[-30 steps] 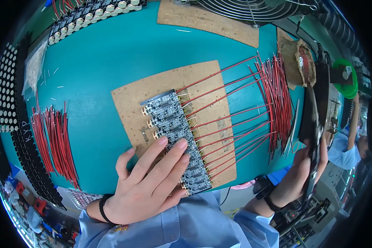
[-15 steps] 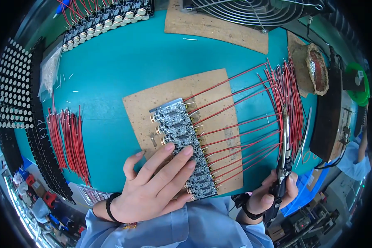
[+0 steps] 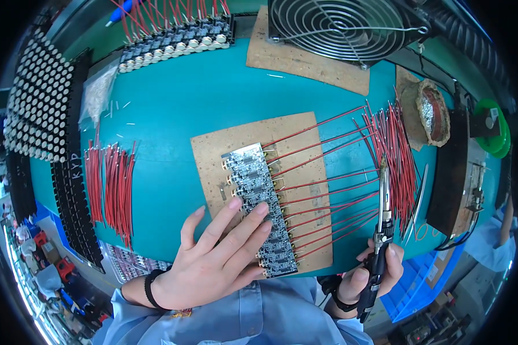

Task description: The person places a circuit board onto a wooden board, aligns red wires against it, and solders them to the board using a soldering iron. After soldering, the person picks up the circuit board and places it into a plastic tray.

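Two hands busy: left hand fingers flat, apart on circuit board; right hand fingers clamped on soldering iron.

Electronics workshop: soldering iron, circuit boards, red wires

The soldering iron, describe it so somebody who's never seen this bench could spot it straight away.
Start at the teal table and find the brown board at its middle. Just right of that board, the right hand grips the soldering iron by its dark handle, its thin metal tip pointing away from the person. Unlike the red wires around it, it is metallic and rigid.
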The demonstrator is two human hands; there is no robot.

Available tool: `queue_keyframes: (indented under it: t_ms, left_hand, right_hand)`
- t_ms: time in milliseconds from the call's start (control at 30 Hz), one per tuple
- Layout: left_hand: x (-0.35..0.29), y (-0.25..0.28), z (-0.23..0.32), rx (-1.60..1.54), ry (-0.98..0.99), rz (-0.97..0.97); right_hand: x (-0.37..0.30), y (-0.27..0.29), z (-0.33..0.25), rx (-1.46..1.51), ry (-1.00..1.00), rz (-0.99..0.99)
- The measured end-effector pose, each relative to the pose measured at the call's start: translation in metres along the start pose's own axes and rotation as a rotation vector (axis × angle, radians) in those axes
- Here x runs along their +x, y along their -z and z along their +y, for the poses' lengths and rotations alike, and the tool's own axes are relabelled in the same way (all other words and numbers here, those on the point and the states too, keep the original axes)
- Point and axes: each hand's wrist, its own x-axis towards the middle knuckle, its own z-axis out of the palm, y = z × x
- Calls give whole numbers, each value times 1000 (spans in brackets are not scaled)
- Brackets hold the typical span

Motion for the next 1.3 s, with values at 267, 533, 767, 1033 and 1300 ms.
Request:
queue_keyframes:
  t_ms: [267, 533, 767, 1033, 1300]
  left_hand:
    - [-8, 54, -6, 86, 7, -90]
    - [51, 49, -41, -156, -11, 47]
    - [72, 42, -51, -312, 187, -111]
    - [-38, 67, -35, -1172, 257, 4]
    - [-335, 84, 2, -570, 528, 1547]
  right_hand:
    - [2, 6, 1, -34, 96, -41]
    - [5, 0, -5, 46, 121, 74]
    - [2, -2, -3, 28, 164, 135]
    - [0, -19, -12, 41, 30, 307]
    - [-2, -12, -11, -83, -33, 429]
